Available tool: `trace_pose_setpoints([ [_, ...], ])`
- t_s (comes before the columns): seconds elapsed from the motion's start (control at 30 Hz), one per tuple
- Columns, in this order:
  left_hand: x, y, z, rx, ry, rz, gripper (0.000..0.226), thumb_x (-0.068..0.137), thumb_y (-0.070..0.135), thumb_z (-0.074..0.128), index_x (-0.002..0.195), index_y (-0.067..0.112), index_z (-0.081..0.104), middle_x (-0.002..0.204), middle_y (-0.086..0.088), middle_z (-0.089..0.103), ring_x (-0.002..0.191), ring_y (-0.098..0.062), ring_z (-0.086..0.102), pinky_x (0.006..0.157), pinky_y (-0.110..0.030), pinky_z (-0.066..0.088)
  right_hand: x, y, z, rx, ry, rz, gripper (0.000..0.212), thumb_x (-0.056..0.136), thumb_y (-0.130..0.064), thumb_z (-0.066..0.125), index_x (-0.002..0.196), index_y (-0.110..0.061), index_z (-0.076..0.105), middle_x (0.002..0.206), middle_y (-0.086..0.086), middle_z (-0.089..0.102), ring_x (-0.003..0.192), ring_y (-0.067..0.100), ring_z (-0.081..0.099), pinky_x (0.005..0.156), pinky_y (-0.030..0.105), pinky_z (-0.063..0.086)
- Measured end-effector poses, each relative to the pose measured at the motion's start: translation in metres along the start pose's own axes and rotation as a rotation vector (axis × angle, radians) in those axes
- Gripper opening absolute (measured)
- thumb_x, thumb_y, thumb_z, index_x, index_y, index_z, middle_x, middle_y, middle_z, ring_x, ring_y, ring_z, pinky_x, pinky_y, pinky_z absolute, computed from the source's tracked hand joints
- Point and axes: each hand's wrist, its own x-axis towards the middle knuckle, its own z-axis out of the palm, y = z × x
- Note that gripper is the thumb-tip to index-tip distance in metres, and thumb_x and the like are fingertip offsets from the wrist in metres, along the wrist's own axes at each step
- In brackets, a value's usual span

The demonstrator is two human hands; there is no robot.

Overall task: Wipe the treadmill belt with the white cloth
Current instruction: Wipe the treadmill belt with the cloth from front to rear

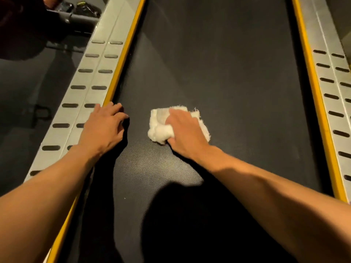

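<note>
The black textured treadmill belt (218,73) runs away from me down the middle of the view. A crumpled white cloth (158,128) lies on it near the centre. My right hand (183,130) presses flat on the cloth, with the thumb curled around its near edge. My left hand (104,126) rests with fingers spread on the belt's left edge, against the yellow strip, and holds nothing.
Yellow strips (121,63) border the belt on both sides. Outside them lie silver slotted side rails, one on the left (91,73) and one on the right (330,76). Dark floor and dark equipment (57,18) sit at the far left. My shadow covers the near belt.
</note>
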Motion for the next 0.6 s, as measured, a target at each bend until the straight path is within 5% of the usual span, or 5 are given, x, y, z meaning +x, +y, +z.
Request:
trace_pose_setpoints([
  [0.13,-0.016,-0.019,0.014,0.112,0.005,-0.147,0.057,0.090,0.031,0.055,0.141,0.009,0.040,0.150,-0.023,0.028,0.136,-0.042,0.028,0.110,-0.056,0.027,-0.050,-0.029,0.021,0.122,-0.163,-0.309,0.041,0.064,-0.010,0.062,0.104,-0.017,0.057,0.123,0.003,0.058,0.117,0.027,0.047,0.092,0.042,0.038],
  [0.27,-0.021,-0.029,0.014,-0.003,0.068,-0.100,0.054,0.093,0.022,0.047,0.143,0.005,0.037,0.151,-0.019,0.030,0.134,-0.038,0.032,0.111,-0.050,0.029,-0.028,-0.026,0.010,0.293,-0.067,-0.230,0.043,0.071,-0.009,0.050,0.113,-0.014,0.060,0.116,0.003,0.062,0.108,0.025,0.053,0.093,0.043,0.042],
  [0.43,-0.028,-0.031,0.005,-0.235,0.141,-0.093,0.051,0.078,-0.002,0.048,0.127,0.009,0.039,0.109,-0.013,0.046,0.085,-0.026,0.044,0.076,-0.050,0.045,0.030,-0.019,0.020,0.048,-0.002,-0.091,0.056,0.074,-0.013,0.053,0.130,-0.014,0.058,0.134,0.011,0.056,0.125,0.036,0.049,0.099,0.055,0.039],
  [0.6,-0.029,-0.029,0.006,-0.237,0.169,-0.161,0.055,0.082,-0.002,0.048,0.135,0.012,0.039,0.128,-0.013,0.046,0.107,-0.032,0.047,0.090,-0.050,0.046,-0.041,-0.035,0.043,0.162,-0.121,-0.419,0.040,0.086,-0.009,0.057,0.123,-0.026,0.062,0.132,0.001,0.059,0.123,0.023,0.052,0.094,0.050,0.040],
])
